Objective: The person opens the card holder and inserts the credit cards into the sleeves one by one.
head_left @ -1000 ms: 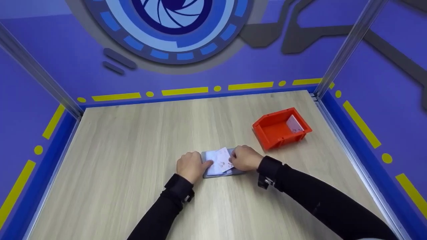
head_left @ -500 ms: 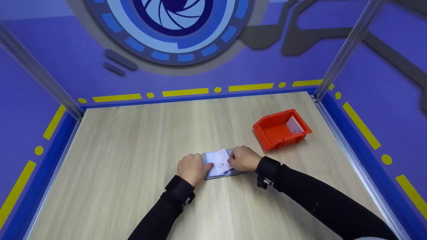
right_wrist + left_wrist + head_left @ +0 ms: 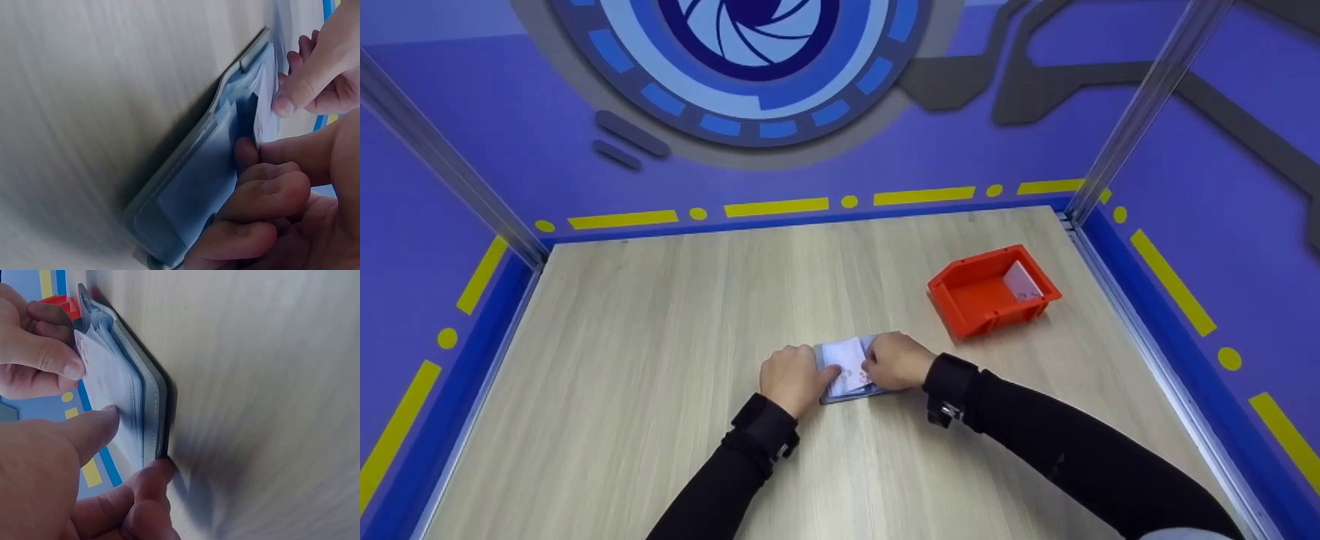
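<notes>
A grey-blue card holder (image 3: pixel 821 352) with clear plastic sleeves lies opened out on the wooden table. My left hand (image 3: pixel 791 379) grips its left side, with the thumb pressing the sleeves (image 3: pixel 126 391) and fingers at the cover's edge (image 3: pixel 159 405). My right hand (image 3: pixel 898 361) pinches a pale card (image 3: pixel 265 107) with small reddish marks between thumb and index finger. The card lies over the left sleeves, partly overlapping them. In the right wrist view, a clear pocket (image 3: pixel 205 191) shows on the holder's other side. How far the card sits inside a sleeve cannot be told.
A red-orange open bin (image 3: pixel 975 296) stands on the table at the right, beyond my right hand. A pale pinkish card (image 3: pixel 1022 281) leans inside it. Purple-blue panels (image 3: pixel 780 176) with yellow marks wall in the table (image 3: pixel 660 337) at the back and sides.
My right hand has moved a little to the left with the card, which now lines up more closely with the left sleeves. My left hand stays nearly in place.
</notes>
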A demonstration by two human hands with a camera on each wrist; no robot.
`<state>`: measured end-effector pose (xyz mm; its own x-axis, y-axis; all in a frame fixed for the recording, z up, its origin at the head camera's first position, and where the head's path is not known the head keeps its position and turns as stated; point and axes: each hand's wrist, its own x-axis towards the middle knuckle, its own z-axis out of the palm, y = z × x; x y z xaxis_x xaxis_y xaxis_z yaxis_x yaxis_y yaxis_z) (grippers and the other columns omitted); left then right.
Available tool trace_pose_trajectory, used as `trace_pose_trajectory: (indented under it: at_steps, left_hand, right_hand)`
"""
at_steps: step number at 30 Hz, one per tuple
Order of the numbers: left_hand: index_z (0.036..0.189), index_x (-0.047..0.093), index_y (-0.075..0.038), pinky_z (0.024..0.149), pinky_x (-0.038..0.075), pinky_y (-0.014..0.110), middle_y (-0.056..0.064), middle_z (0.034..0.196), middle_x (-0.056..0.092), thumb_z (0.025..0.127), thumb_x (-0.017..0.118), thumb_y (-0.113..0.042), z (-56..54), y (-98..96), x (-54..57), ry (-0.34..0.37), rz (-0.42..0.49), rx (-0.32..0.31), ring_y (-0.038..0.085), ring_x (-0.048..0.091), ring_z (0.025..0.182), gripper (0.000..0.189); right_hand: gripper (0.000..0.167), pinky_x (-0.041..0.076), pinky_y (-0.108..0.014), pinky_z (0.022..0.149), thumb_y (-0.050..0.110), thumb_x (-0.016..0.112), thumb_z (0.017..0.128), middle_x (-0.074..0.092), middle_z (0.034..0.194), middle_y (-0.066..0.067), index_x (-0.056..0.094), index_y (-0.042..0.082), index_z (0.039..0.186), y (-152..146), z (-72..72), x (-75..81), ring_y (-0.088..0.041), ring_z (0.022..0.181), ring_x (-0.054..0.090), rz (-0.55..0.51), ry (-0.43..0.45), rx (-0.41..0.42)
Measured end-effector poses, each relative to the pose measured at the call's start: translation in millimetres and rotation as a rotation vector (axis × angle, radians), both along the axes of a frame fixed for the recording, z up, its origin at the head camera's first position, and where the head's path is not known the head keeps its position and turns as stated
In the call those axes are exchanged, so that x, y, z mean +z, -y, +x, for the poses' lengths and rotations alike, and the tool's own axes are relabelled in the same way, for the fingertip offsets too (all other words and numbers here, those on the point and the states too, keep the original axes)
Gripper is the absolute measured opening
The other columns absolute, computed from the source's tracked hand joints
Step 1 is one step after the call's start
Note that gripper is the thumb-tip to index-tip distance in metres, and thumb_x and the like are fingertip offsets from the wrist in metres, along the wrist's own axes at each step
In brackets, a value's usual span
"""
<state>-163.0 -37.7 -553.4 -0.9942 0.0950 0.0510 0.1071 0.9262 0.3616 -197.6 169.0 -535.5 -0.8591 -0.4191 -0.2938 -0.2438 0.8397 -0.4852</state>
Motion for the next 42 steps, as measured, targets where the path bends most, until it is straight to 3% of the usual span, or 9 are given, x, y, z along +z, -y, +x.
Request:
trace_pose_trajectory:
  at_steps: [7, 16, 20, 25, 31, 36, 39, 42]
  left_hand:
    - [0.063, 0.056, -0.015, 0.053, 0.044, 0.040, 0.001, 0.066, 0.055, 0.092, 0.087, -0.046, -0.9, 0.7, -0.9, 0.001, 0.025, -0.018, 0.017, 0.047, 0.059, 0.053]
    - [0.061, 0.047, -0.018, 0.051, 0.038, 0.037, -0.001, 0.065, 0.049, 0.096, 0.083, -0.048, -3.4, 1.9, 1.2, -0.004, 0.010, -0.009, 0.017, 0.045, 0.058, 0.058]
    - [0.062, 0.048, -0.018, 0.052, 0.040, 0.038, 0.000, 0.066, 0.052, 0.097, 0.081, -0.050, -4.0, 0.8, 5.4, 0.003, -0.009, 0.010, 0.018, 0.048, 0.059, 0.058]
    - [0.064, 0.053, -0.017, 0.054, 0.048, 0.043, 0.001, 0.068, 0.056, 0.096, 0.082, -0.053, -5.1, -0.5, 8.3, 0.026, -0.011, 0.010, 0.018, 0.052, 0.060, 0.056]
    - [0.066, 0.058, -0.014, 0.057, 0.053, 0.045, 0.002, 0.068, 0.058, 0.094, 0.082, -0.059, -6.8, 1.1, 3.6, 0.056, -0.060, 0.019, 0.020, 0.055, 0.060, 0.059]
    - [0.068, 0.062, -0.012, 0.056, 0.052, 0.045, 0.003, 0.068, 0.057, 0.094, 0.082, -0.060, -8.0, 1.2, -1.0, 0.067, -0.058, 0.015, 0.020, 0.055, 0.060, 0.058]
    - [0.068, 0.061, -0.013, 0.056, 0.050, 0.043, 0.001, 0.068, 0.056, 0.095, 0.081, -0.060, -8.6, 0.2, -1.7, 0.082, -0.061, 0.012, 0.019, 0.053, 0.061, 0.058]
    - [0.067, 0.059, -0.014, 0.057, 0.050, 0.042, 0.001, 0.069, 0.055, 0.096, 0.080, -0.061, -8.7, -1.0, -1.4, 0.099, -0.073, 0.009, 0.018, 0.052, 0.061, 0.059]
  right_hand:
    - [0.047, 0.036, -0.031, 0.058, 0.017, 0.065, 0.106, 0.040, 0.063, 0.004, 0.046, 0.017, 0.063, 9, 3.1, -0.5, -0.016, 0.060, 0.044, 0.043, 0.001, 0.018]
    - [0.039, 0.041, -0.034, 0.062, 0.020, 0.061, 0.108, 0.048, 0.070, 0.000, 0.054, 0.015, 0.070, 16, 1.6, 3.9, -0.020, 0.066, 0.050, 0.167, 0.051, 0.054]
    - [0.037, 0.041, -0.035, 0.063, 0.024, 0.060, 0.109, 0.051, 0.072, -0.001, 0.059, 0.013, 0.074, 12, 0.2, 2.9, -0.020, 0.067, 0.052, 0.140, 0.057, 0.030]
    - [0.040, 0.040, -0.033, 0.060, 0.024, 0.060, 0.109, 0.047, 0.066, 0.002, 0.058, 0.016, 0.070, 2, -5.5, 12.5, -0.018, 0.062, 0.049, 0.090, 0.063, 0.019]
    - [0.044, 0.035, -0.030, 0.056, 0.025, 0.061, 0.108, 0.042, 0.059, 0.007, 0.055, 0.020, 0.065, -12, -12.9, 23.3, -0.013, 0.056, 0.044, 0.002, 0.088, -0.013]
    - [0.033, 0.041, -0.030, 0.061, 0.026, 0.065, 0.107, 0.052, 0.064, 0.004, 0.069, 0.016, 0.076, -24, -17.2, 22.0, -0.016, 0.062, 0.051, -0.014, -0.020, -0.067]
    - [0.021, 0.046, -0.032, 0.069, 0.026, 0.071, 0.105, 0.065, 0.075, 0.000, 0.079, 0.011, 0.092, -30, -21.8, 20.4, -0.020, 0.072, 0.058, 0.017, -0.115, -0.091]
    - [0.018, 0.050, -0.036, 0.077, 0.026, 0.077, 0.103, 0.074, 0.088, -0.006, 0.082, 0.009, 0.103, -35, -27.5, 19.4, -0.024, 0.083, 0.061, 0.067, -0.140, -0.075]
